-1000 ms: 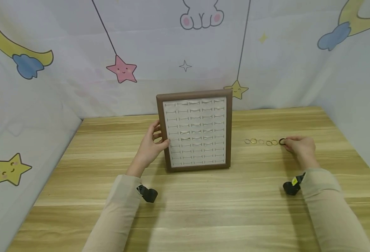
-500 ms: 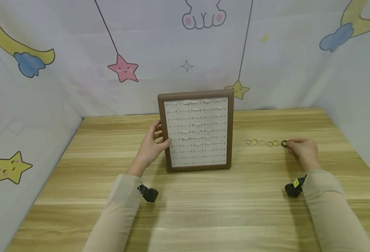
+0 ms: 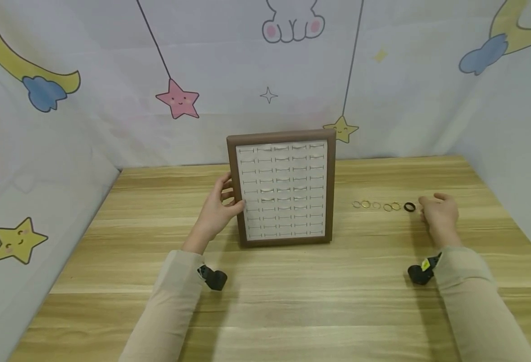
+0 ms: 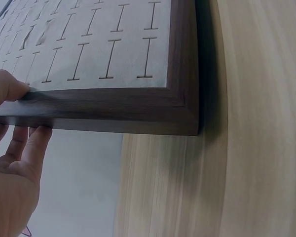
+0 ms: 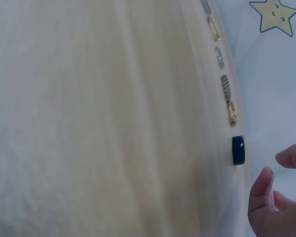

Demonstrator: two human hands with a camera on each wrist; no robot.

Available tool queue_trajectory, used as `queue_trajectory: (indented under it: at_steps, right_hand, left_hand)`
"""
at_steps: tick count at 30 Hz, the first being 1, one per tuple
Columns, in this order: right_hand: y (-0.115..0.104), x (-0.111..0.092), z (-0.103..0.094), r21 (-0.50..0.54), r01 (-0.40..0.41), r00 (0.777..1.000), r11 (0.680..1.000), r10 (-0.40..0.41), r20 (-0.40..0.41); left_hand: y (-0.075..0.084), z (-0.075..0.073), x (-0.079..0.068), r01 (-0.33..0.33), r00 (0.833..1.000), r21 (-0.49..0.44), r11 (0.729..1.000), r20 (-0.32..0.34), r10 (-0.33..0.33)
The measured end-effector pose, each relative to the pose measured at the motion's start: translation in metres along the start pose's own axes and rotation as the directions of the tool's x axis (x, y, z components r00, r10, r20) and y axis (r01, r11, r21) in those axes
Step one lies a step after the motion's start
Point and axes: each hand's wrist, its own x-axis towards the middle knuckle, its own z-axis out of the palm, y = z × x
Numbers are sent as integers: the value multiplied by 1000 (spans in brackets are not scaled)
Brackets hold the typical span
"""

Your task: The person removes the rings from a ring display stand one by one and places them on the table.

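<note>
A ring display board (image 3: 331, 191) with a brown frame and a white slotted face stands upright, leaning slightly back, in the head view. My left hand (image 3: 214, 213) grips its left side, thumb on the front and fingers behind; the left wrist view shows this hold on the dark frame edge (image 4: 103, 106). To the right, a black ring (image 5: 238, 150) sits on the table at the end of a row of rings. My right hand (image 3: 441, 215) is just right of it, not touching, thumb and fingers (image 5: 260, 192) spread apart and holding nothing.
Left of the black ring, several thinner rings line up, including a gold ring (image 5: 232, 113) and a textured silver ring (image 5: 226, 88). They lie on the wood-grain table (image 3: 283, 301). A white printed cloth (image 3: 229, 65) stands behind and at both sides.
My right hand has let go of the black ring and drawn back a little to the right; the ring lies slightly farther right than before. My left hand keeps its grip on the board.
</note>
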Motion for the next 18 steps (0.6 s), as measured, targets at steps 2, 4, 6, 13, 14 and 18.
queue_trajectory:
  at_steps: [2, 4, 6, 13, 14, 18]
  right_hand:
    - [-4, -2, 1, 1, 5, 1000, 1000, -5, -18]
    - [-9, -5, 3, -1, 24, 999, 1000, -24, -29]
    - [-15, -7, 4, 8, 40, 999, 999, -40, -26]
    - [-37, -21, 12, -69, 185, 983, 980, -186, -1]
    - [-40, -25, 14, -82, 214, 977, 973, -215, 1]
    - [-49, -38, 25, -148, 353, 935, 924, -356, 9]
  left_hand:
    - [0, -1, 0, 1, 1000, -4, 1000, 0, -1]
    - [0, -1, -1, 0, 1000, -7, 1000, -3, 0]
    - [-1, -2, -1, 0, 1000, -15, 1000, -3, 0]
    - [-4, -8, -2, 25, 1000, -23, 999, 16, -25]
    - [-4, -9, -2, 31, 999, -17, 999, 17, -30]
    - [-8, -15, -6, 24, 999, 44, 999, -32, -23]
